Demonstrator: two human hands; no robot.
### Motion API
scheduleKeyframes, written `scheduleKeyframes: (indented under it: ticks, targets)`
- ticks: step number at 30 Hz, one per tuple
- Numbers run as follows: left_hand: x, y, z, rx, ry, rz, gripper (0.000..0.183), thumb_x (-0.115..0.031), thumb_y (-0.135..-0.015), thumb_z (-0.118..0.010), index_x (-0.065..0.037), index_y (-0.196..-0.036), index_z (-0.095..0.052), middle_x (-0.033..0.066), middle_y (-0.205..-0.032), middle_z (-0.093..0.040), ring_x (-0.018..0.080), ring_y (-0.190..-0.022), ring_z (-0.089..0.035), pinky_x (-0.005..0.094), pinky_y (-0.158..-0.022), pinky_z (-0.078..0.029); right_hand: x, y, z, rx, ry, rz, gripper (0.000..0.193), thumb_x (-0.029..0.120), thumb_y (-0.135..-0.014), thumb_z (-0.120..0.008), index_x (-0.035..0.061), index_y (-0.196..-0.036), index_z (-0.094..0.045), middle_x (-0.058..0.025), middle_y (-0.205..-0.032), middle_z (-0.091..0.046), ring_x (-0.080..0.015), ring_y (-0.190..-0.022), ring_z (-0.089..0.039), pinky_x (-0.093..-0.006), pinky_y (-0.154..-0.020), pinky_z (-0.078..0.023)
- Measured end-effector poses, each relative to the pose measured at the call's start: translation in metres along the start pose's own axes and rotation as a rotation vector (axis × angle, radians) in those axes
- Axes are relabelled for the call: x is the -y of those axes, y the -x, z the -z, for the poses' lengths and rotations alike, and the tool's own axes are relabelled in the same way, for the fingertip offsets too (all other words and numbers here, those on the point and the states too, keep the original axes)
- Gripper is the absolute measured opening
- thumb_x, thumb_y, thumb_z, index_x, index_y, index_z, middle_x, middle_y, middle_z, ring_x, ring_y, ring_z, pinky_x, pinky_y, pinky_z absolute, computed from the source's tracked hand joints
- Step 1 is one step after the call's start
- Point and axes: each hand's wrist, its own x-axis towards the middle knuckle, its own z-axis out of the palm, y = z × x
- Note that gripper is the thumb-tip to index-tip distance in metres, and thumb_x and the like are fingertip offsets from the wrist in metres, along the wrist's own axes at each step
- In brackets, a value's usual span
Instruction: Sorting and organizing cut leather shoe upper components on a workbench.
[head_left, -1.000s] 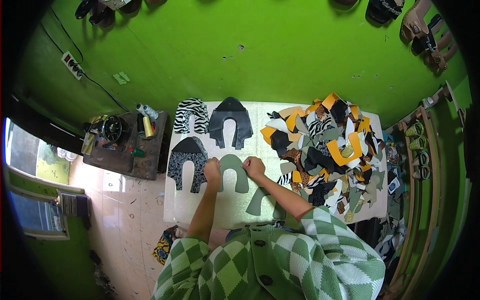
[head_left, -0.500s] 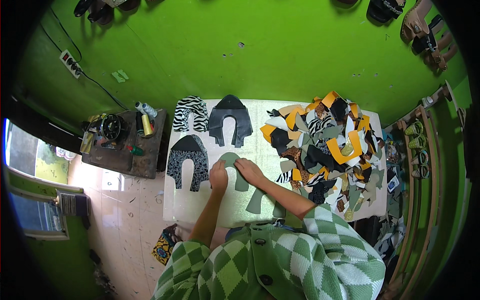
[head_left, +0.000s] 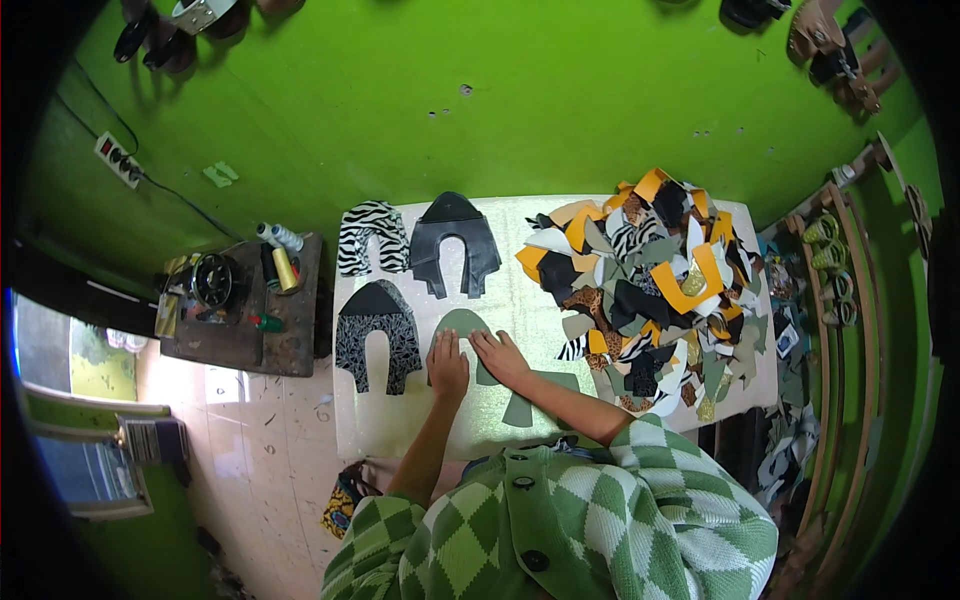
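A sage-green, horseshoe-shaped shoe upper piece (head_left: 461,321) lies flat on the table in front of me. My left hand (head_left: 447,366) rests on its left arm with the fingers stretched out, pointing away from me. My right hand (head_left: 500,358) lies on its right side, fingers extended and flat. Between the hands the rounded top of the piece shows; its lower left arm is mostly covered. Under and beside my right forearm are loose green pieces, one a flared strip (head_left: 518,409).
On the left of the table lie a zebra-print piece (head_left: 352,240), a black horseshoe-shaped piece (head_left: 425,245) and a black-and-grey patterned one (head_left: 350,345). A heap of coloured scraps (head_left: 640,310) covers the right side. A sewing machine stand (head_left: 290,335) with thread cones stands at left.
My left hand has gone from curled at the green piece's edge to laid flat on it. My right hand stays on the piece. The view has shifted slightly.
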Motion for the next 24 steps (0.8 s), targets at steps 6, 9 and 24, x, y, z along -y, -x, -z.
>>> scheduleKeyframes:
  ticks: [6, 9, 24]
  targets:
    - [0.007, -0.006, -0.002, 0.015, 0.019, 0.021, 0.049, -0.012, -0.085, -0.051, -0.001, -0.132, -0.043, 0.0145, -0.136, -0.042, 0.0288, -0.130, -0.035, 0.0405, -0.104, -0.029, 0.001, -0.005, 0.005, -0.053, -0.120, -0.017, 0.045, 0.011, -0.084, -0.046, 0.0016, -0.128, -0.045, -0.0107, -0.131, -0.047, -0.0209, -0.120, -0.046, -0.0364, -0.095, -0.037]
    - [0.005, -0.011, 0.001, 0.023, 0.058, 0.043, 0.049, -0.008, -0.083, -0.050, 0.001, -0.131, -0.044, 0.0163, -0.135, -0.042, 0.0309, -0.129, -0.036, 0.0418, -0.105, -0.029, -0.018, 0.005, 0.013, -0.117, -0.602, -0.080, 0.043, 0.003, -0.081, -0.048, 0.0034, -0.124, -0.051, -0.0120, -0.126, -0.051, -0.0245, -0.116, -0.048, -0.0357, -0.093, -0.039]
    - [-0.141, 0.040, 0.004, 0.051, 0.320, -0.259, 0.046, -0.004, -0.080, -0.047, -0.001, -0.126, -0.046, 0.0214, -0.136, -0.039, 0.0394, -0.129, -0.032, 0.0473, -0.104, -0.027, -0.088, 0.263, 0.075, -0.892, -0.351, -0.982, 0.022, -0.008, -0.067, -0.046, 0.0016, -0.083, -0.058, -0.0143, -0.089, -0.050, -0.0329, -0.088, -0.051, -0.0407, -0.080, -0.040]
